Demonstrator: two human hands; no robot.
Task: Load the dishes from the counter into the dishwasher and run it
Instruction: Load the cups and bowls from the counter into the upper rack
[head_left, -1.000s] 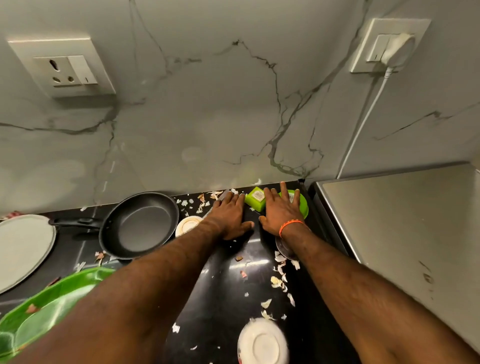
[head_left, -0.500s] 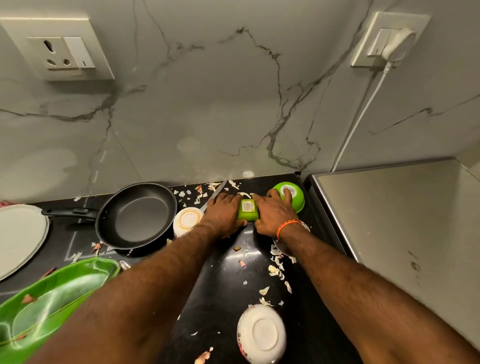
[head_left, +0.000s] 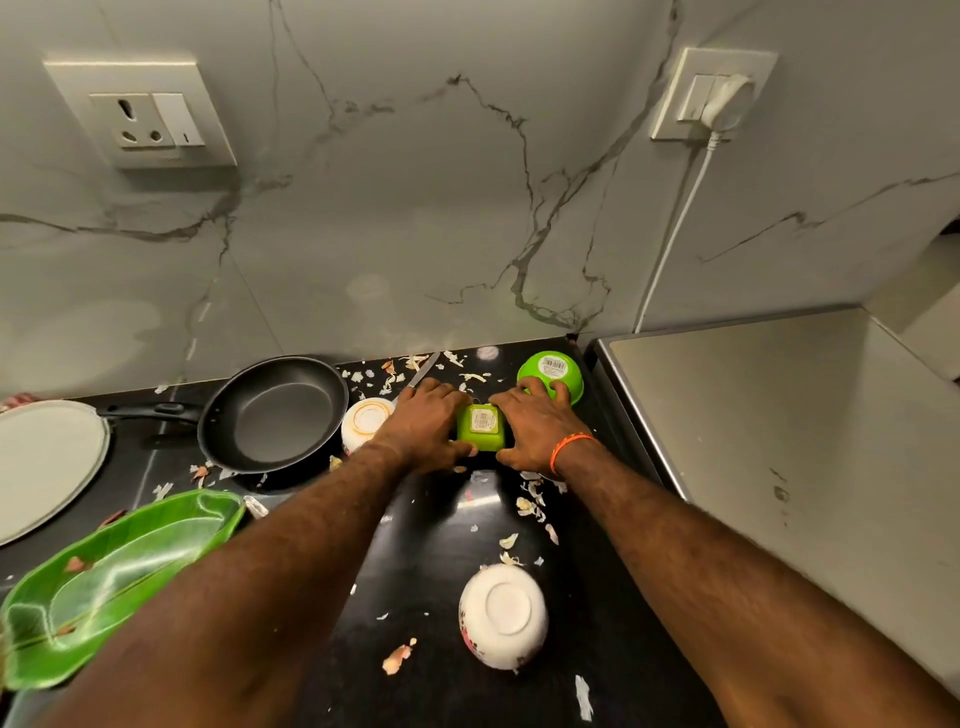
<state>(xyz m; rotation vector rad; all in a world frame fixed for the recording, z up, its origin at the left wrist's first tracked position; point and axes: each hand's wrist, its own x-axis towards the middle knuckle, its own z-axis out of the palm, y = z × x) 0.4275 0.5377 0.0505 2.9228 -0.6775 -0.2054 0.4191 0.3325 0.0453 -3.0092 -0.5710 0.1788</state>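
A small green square bowl (head_left: 481, 427) lies upside down on the black counter (head_left: 447, 525), its label facing up. My left hand (head_left: 423, 423) grips its left side and my right hand (head_left: 532, 428) grips its right side, thumbs curled along its near edge. The fingertips of my right hand also touch a round green bowl (head_left: 551, 370), upside down just behind. Left of my hands are a small white bowl with an orange ring (head_left: 365, 422), upside down, and a black frying pan (head_left: 278, 415). A larger white bowl (head_left: 503, 616) lies upside down near me.
A green leaf-shaped tray (head_left: 119, 571) and a steel plate (head_left: 41, 462) lie at the left. A knife (head_left: 423, 370) rests by the wall. Onion peels litter the counter. A steel appliance top (head_left: 779, 441) borders the right, with a white cable (head_left: 675, 228) above.
Both hands closed in on the square green bowl and slid it toward me, away from the wall and clear of the round green bowl.
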